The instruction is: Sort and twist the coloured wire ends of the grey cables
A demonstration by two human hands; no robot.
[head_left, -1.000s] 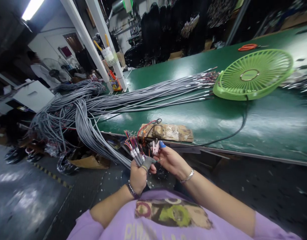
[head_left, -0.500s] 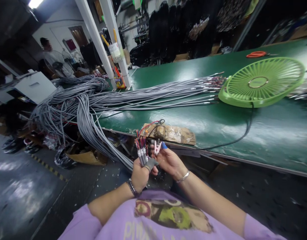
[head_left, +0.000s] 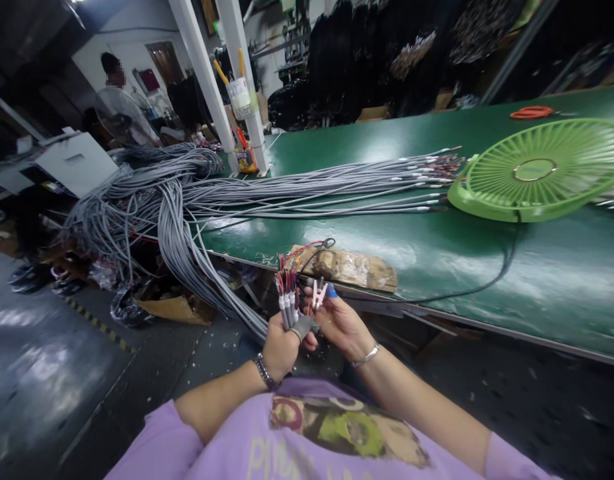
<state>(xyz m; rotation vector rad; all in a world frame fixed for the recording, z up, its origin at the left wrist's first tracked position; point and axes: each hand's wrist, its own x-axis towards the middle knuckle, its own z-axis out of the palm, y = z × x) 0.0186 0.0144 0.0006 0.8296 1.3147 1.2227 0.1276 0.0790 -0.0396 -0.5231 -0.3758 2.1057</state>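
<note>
My left hand [head_left: 283, 347] is wrapped round a bundle of grey cables [head_left: 287, 312], whose white-banded ends point up. Thin red, dark and orange wires [head_left: 287, 283] fan out from those ends. A grey cover sits on my left thumb. Close beside it, my right hand [head_left: 341, 327] pinches a small pale pink clip [head_left: 319, 294] near the bared wires. One of its digits wears a blue tip cover [head_left: 331, 291]. The fingers behind the clip are partly hidden, and I cannot tell whether the clip touches a wire.
A worn wooden block [head_left: 359, 268] lies at the edge of the green table [head_left: 367, 233], with red and black leads beside it. Long grey cables [head_left: 307, 187] stretch across the table towards a green fan [head_left: 537, 170]. Orange-handled scissors [head_left: 531, 113] lie behind. A person [head_left: 119, 107] is far left.
The whole view has shifted slightly, so the table's things appear a little further right. Both hands keep nearly the same pose, holding the cables and the clip.
</note>
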